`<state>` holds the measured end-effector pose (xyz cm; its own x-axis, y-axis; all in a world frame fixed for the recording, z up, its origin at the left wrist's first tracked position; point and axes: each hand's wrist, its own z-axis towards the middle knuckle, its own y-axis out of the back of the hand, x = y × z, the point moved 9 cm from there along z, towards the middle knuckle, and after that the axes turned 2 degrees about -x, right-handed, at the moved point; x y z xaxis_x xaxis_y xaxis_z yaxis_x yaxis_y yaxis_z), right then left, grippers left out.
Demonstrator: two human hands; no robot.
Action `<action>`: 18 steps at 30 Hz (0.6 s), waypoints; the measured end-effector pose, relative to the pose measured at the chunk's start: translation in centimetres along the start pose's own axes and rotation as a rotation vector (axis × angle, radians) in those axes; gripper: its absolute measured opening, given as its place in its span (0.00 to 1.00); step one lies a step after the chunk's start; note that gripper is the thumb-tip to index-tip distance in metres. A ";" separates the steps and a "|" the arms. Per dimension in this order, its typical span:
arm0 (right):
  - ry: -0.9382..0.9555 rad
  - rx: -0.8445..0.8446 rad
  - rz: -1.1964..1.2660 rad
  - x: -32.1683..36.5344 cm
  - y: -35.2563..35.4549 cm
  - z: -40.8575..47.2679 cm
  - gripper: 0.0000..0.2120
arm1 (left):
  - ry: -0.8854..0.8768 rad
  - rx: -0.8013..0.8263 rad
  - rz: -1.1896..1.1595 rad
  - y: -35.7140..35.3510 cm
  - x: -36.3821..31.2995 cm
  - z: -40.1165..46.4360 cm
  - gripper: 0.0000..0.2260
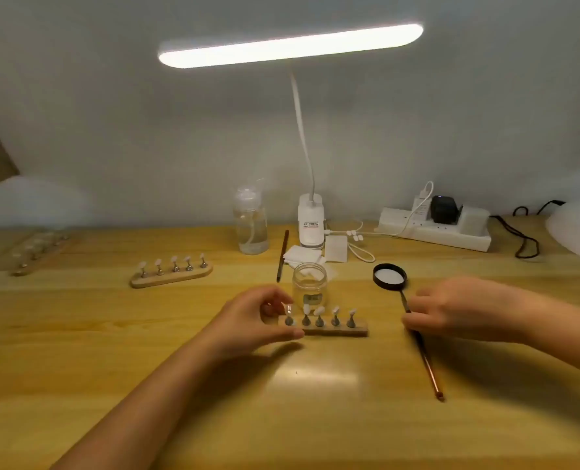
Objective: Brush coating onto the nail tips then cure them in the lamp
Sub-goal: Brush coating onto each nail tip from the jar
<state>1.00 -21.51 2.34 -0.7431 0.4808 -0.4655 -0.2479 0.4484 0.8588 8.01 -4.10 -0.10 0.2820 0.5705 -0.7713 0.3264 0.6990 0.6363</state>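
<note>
Brush [420,347] pinched in my right hand [451,310]; left hand [258,317] grips the stand [332,330] (steady it, stroke lightly).

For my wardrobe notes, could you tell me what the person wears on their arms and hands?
Nothing shows on either: the left hand and right hand are bare, without gloves, rings or a watch, and both forearms are uncovered, with no sleeve reaching into view.

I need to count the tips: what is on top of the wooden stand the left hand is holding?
Five nail tips on metal pegs stand on the wooden stand. The left hand covers its left end.
</note>
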 end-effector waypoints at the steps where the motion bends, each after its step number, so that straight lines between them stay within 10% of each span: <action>1: 0.040 -0.081 -0.008 -0.1 0.8 -0.3 0.12 | -0.028 -0.025 0.020 0.0 -0.3 0.2 0.14; 9: -0.148 -0.710 0.243 -2.6 5.2 -3.2 0.04 | -0.137 -0.069 -0.062 -0.7 -0.4 1.6 0.07; 13: -0.673 -1.104 1.031 -6.8 4.8 -3.6 0.02 | -0.138 -0.058 -0.068 -0.9 -0.7 1.7 0.08; 18: -0.804 -1.140 1.693 -7.9 3.7 0.5 0.11 | -0.126 -0.059 -0.098 -0.7 -0.7 1.3 0.07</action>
<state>6.23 -23.28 9.04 -0.3245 0.0870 0.9419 -0.2070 -0.9782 0.0191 8.71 -5.58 0.01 0.3634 0.4422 -0.8200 0.3056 0.7749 0.5533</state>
